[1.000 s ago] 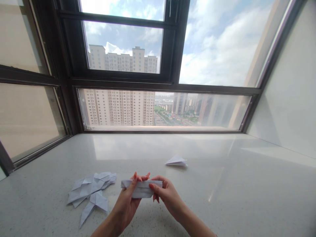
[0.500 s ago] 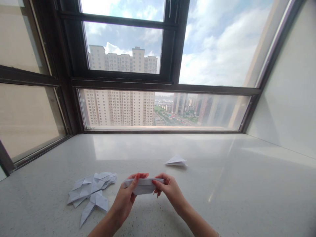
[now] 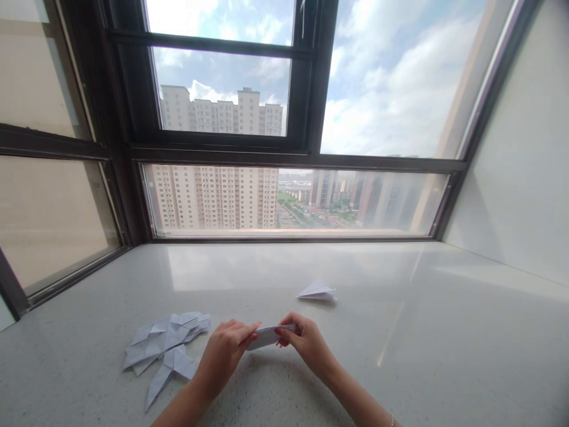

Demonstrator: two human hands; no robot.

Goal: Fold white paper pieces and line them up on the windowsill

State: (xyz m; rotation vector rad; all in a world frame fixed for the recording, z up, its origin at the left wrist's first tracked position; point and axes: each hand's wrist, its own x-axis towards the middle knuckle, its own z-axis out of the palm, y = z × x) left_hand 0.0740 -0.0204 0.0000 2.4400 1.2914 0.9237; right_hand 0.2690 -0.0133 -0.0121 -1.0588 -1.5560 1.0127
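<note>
A folded sheet of white paper (image 3: pixel 265 338) is held between my two hands, a little above the white speckled sill. My left hand (image 3: pixel 229 347) pinches its left end, the back of the hand turned up and covering that end. At the other end, my right hand (image 3: pixel 302 339) grips the paper between thumb and fingers. Left of my left hand lies a pile of folded white paper pieces (image 3: pixel 164 338), one pointed piece (image 3: pixel 165 373) nearest me. Beyond my right hand sits a pointed folded paper (image 3: pixel 317 290), shaped like a paper plane.
The speckled sill (image 3: pixel 422 344) spreads out under my hands. A dark-framed window (image 3: pixel 293 240) closes off its far side, with tall buildings outside. More window panes stand at the left, and a white wall (image 3: pixel 524 178) rises at the right.
My left hand has rolled over, its back now upward, and covers more of the paper's left end. The paper has tilted, its left end lower. My right hand stays nearly in place.
</note>
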